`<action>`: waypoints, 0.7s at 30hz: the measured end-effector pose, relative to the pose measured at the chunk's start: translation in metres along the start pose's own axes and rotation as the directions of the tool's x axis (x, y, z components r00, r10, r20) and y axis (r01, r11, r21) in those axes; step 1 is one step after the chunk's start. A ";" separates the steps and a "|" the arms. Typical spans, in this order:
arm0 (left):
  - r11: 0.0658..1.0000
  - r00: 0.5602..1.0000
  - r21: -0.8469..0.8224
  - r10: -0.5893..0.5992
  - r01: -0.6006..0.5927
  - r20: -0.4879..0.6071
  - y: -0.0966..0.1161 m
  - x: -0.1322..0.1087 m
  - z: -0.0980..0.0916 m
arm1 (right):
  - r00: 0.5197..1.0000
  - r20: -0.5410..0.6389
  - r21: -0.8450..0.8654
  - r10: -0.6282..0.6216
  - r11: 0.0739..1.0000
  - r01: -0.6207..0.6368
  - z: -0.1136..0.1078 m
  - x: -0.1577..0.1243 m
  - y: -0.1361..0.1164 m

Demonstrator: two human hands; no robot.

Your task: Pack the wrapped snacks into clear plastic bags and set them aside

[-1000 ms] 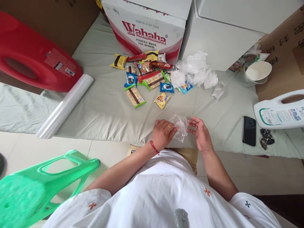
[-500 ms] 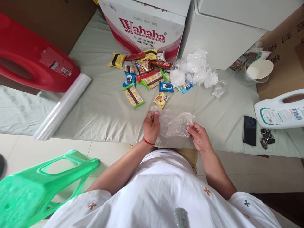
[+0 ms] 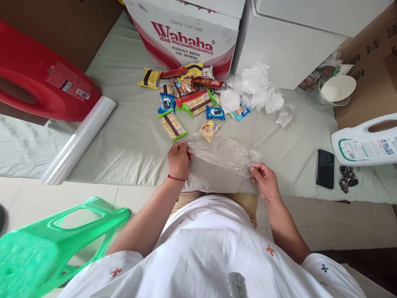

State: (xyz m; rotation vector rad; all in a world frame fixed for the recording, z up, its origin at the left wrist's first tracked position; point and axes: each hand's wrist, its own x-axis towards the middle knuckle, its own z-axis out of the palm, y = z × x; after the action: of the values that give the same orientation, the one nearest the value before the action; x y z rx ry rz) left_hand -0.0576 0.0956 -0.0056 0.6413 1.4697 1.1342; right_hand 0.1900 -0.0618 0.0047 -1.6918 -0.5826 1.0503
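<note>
In the head view, a crinkled sheet or bag of clear, thin plastic film spans the gap between the person's two bare hands, over the front part of a bench covered in pale grey-green cloth. The left hand has its grip pinched on the film's left end, thumb against fingers; the right hand pinches the lower right corner. A small yellow biscuit packet lies just beyond the film's far edge, and a heap of crumpled, whitish clear plastic sits farther back.

The film looks almost weightless and quite limp, likely to fold, cling to itself and slide between dry fingertips. It probably bears a gentle pull well but could tear if jerked or snagged by a nail. The best hold seems to be a thumb-and-finger pinch at opposite corners or along the rim, leaving the middle free. Because it is transparent and full of glare, whether it has one layer or two is hard to judge.
</note>
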 end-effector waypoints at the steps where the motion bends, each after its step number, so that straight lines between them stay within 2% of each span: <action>1: 1.000 1.000 0.000 -0.023 0.023 0.007 0.001 0.002 0.000 | 1.000 -0.006 -0.005 -0.010 1.000 0.010 -0.001 -0.001 0.001; 3: 0.999 0.999 0.008 -0.047 0.047 0.026 0.003 0.005 0.001 | 1.000 -0.010 -0.018 -0.018 1.000 0.017 -0.004 -0.003 0.002; 6: 0.998 0.996 0.061 0.005 -0.010 0.084 0.005 0.013 0.007 | 1.000 -0.002 -0.032 0.000 0.999 0.000 -0.006 -0.007 0.004; 8: 0.983 0.990 0.146 0.091 -0.107 0.107 0.008 0.020 0.013 | 1.000 -0.018 -0.024 0.013 1.000 -0.013 -0.008 -0.010 0.005; 10: 0.914 0.957 0.284 0.278 -0.289 0.077 0.012 0.023 0.018 | 0.998 -0.063 -0.020 0.006 1.000 -0.007 -0.009 -0.014 0.007; 11: 0.841 0.911 0.363 0.408 -0.401 0.061 0.014 0.022 0.020 | 0.996 -0.089 -0.036 -0.019 0.999 0.015 -0.010 -0.016 0.009; 12: 0.742 0.839 0.435 0.541 -0.510 0.061 0.015 0.018 0.021 | 0.992 -0.112 -0.069 -0.059 0.996 0.051 -0.010 -0.019 0.010; 14: 0.522 0.665 0.519 0.736 -0.677 0.128 0.015 0.002 0.022 | 0.975 -0.131 -0.180 -0.177 0.972 0.153 -0.009 -0.026 0.011; 15: 0.429 0.593 0.519 0.780 -0.739 0.200 0.014 -0.009 0.022 | 0.961 -0.126 -0.249 -0.245 0.946 0.208 -0.008 -0.030 0.011; 17: 0.310 0.492 0.434 0.767 -0.846 0.411 0.012 -0.037 0.023 | 0.925 -0.092 -0.383 -0.369 0.871 0.309 -0.004 -0.037 0.007; 18: 0.292 0.441 0.342 0.716 -0.893 0.542 0.011 -0.051 0.024 | 0.902 -0.066 -0.438 -0.427 0.824 0.359 -0.001 -0.040 0.005; 19: 0.320 0.394 0.237 0.644 -0.917 0.656 0.009 -0.065 0.026 | 0.875 -0.037 -0.481 -0.482 0.776 0.407 0.002 -0.042 0.002; 20: 0.385 0.365 0.150 0.580 -0.911 0.728 0.008 -0.077 0.029 | 0.848 -0.005 -0.513 -0.530 0.729 0.453 0.006 -0.044 0.000; 21: 0.466 0.355 0.091 0.518 -0.880 0.778 0.008 -0.087 0.032 | 0.822 0.029 -0.535 -0.568 0.686 0.493 0.008 -0.046 -0.002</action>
State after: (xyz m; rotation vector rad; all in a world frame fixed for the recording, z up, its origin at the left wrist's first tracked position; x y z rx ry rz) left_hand -0.0083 0.0326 0.0409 2.0614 0.7572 0.9449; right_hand 0.1600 -0.0924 0.0226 -1.8572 -1.2717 0.3441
